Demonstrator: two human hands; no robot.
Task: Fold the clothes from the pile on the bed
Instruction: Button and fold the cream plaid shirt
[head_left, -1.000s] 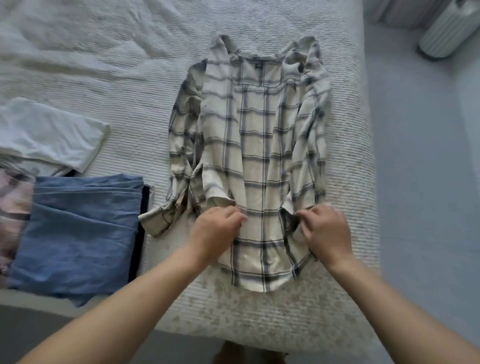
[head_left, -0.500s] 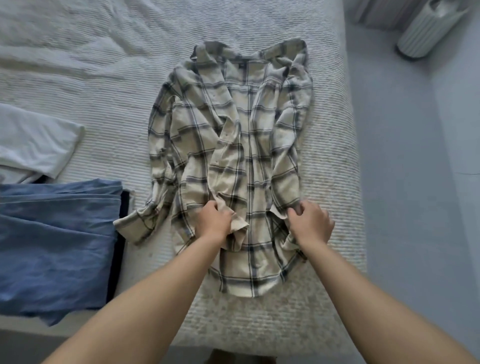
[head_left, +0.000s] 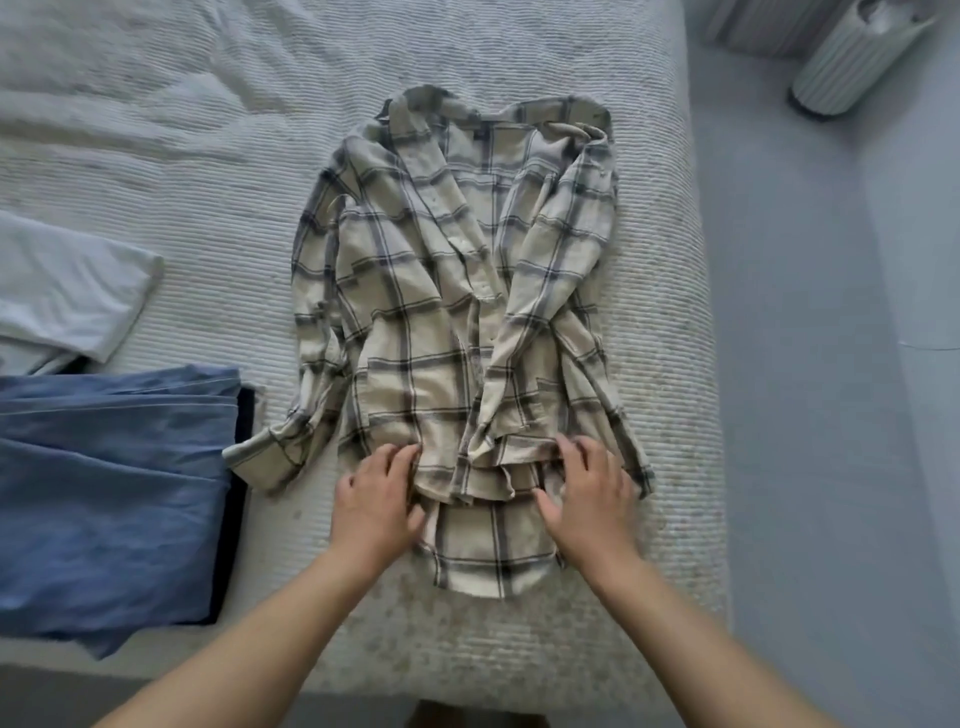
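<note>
Front panels now folded inward, plaid shirt hem under both loosened grips: left hand, right hand.

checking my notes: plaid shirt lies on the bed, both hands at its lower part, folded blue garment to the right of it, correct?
Not quite. The head view shows the folded blue garment to the left of the plaid shirt, not the right. The shirt does lie on the bed, with the left hand and right hand at its lower part.

Both forearms are bare (no sleeve, watch or ring visible, though the hands look slightly blurred).
</note>
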